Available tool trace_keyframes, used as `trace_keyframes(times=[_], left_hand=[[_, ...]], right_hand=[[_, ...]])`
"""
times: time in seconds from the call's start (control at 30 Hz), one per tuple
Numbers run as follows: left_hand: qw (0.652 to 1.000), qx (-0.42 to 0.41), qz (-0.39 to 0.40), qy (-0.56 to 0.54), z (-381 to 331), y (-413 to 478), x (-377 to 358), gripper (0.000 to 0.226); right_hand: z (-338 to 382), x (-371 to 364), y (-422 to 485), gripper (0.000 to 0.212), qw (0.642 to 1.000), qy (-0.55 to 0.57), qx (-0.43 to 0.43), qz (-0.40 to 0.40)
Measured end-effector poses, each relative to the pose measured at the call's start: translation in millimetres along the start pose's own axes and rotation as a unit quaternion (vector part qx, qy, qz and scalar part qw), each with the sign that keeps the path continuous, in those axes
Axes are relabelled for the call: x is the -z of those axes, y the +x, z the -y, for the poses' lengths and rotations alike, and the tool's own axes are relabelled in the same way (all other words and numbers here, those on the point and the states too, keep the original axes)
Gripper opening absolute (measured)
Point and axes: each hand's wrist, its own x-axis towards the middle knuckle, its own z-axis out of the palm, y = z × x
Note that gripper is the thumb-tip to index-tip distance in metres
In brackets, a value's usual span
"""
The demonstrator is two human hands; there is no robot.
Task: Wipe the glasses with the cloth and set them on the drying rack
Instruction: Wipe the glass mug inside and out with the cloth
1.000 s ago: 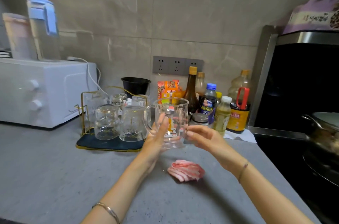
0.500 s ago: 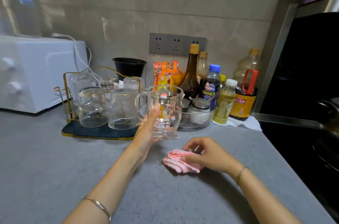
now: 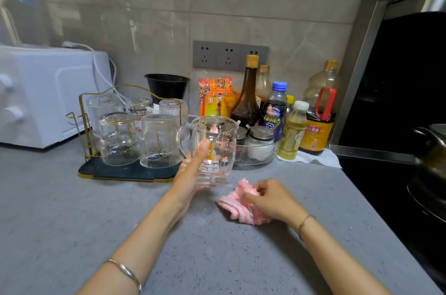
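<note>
My left hand point(image 3: 190, 171) holds a clear glass mug point(image 3: 213, 150) upright just above the grey counter, thumb on its near side and fingers behind it. The mug has a handle on its left and printed pictures on its wall. My right hand point(image 3: 270, 200) grips a crumpled pink-and-white striped cloth point(image 3: 237, 205) that lies on the counter right of the mug. The drying rack point(image 3: 125, 172), a dark tray with a gold wire frame, stands to the left and holds several upturned glasses point(image 3: 159, 140).
A white appliance point(image 3: 45, 94) stands at the far left. Behind the mug are a glass bowl with jars point(image 3: 255, 150), sauce and oil bottles point(image 3: 318, 111), snack packets and a black bowl point(image 3: 166, 86). A black stove with a pot point(image 3: 432, 150) fills the right side.
My right hand left the mug, dropped to the counter and took hold of the pink cloth. The left hand kept the mug. The view tilted down.
</note>
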Motion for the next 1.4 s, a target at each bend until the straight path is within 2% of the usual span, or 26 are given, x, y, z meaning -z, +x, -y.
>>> trace_keyframes(times=[0.1,0.2,0.27,0.33,0.4,0.47,0.57,0.73,0.9,0.97,1.2,1.4], left_hand=[[1.0,0.004,0.011,-0.007,1.2,-0.9,0.0,0.059],[0.999,0.024,0.026,-0.015,2.8,-0.8,-0.6,0.074],[0.998,0.045,0.027,-0.028,3.8,-1.3,-2.7,0.08],[0.997,0.056,0.042,-0.024,4.5,-1.7,-5.4,0.085],[0.996,0.053,0.07,-0.009,5.8,-3.6,-9.8,0.077],[0.995,0.056,0.085,0.011,8.5,-7.8,-17.3,0.067],[0.994,0.069,0.079,0.036,17.8,-10.2,-22.7,0.081],[0.992,0.064,0.085,0.072,21.8,-9.4,-22.5,0.093],[0.996,0.032,0.051,0.071,13.6,-6.6,-17.3,0.096],[0.997,0.038,0.025,0.062,8.7,-6.8,-16.3,0.104],[0.997,0.052,-0.019,0.046,-3.2,-7.9,-17.8,0.102],[0.996,0.062,0.045,0.038,-0.7,-16.1,-27.6,0.068]], right_hand=[[2.3,6.4,0.7,0.027,0.994,0.092,-0.05,-0.006],[11.9,23.8,-2.1,0.028,0.953,0.288,-0.076,-0.054],[19.8,31.8,-6.5,0.023,0.925,0.354,-0.033,-0.133],[28.8,33.1,-14.5,0.013,0.897,0.383,0.048,-0.213],[38.0,25.9,-22.8,0.013,0.884,0.381,0.141,-0.232],[44.4,11.1,-27.1,0.024,0.885,0.376,0.199,-0.188],[44.5,-7.6,-25.9,0.052,0.901,0.308,0.261,-0.158],[38.0,-8.3,-19.7,0.053,0.914,0.189,0.306,-0.188],[40.5,-6.9,-27.8,0.047,0.914,0.076,0.383,-0.115],[40.6,-7.5,-31.4,0.045,0.908,0.043,0.405,-0.098],[39.6,-10.3,-38.7,0.042,0.898,0.026,0.433,-0.068],[34.9,-6.7,-31.5,0.044,0.919,0.026,0.379,-0.107]])
